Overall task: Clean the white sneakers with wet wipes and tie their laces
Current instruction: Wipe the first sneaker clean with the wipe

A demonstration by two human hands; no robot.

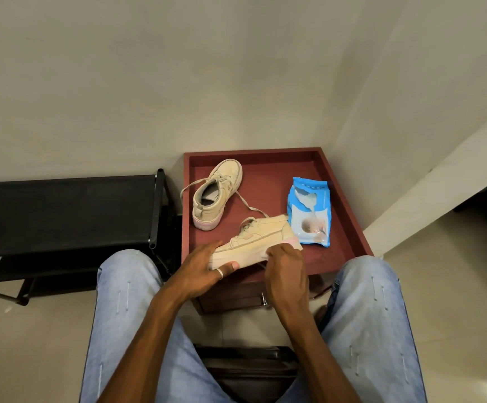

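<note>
One white sneaker (258, 238) lies on its side at the near edge of the dark red table (349, 216), sole facing me. My left hand (204, 267) grips its toe end, thumb on the sole. My right hand (287, 267) holds a white wet wipe (296, 247) pressed against the sole near the heel. The second white sneaker (217, 193) stands upright at the table's back left, its laces untied and trailing across the table. A blue pack of wet wipes (310, 210) lies to the right of both shoes.
The table has a raised rim and a drawer with a metal handle (264, 299) below. A black shoe rack (65, 216) stands on the left against the wall. My knees in light jeans flank the table. I sit on a black seat (248, 370).
</note>
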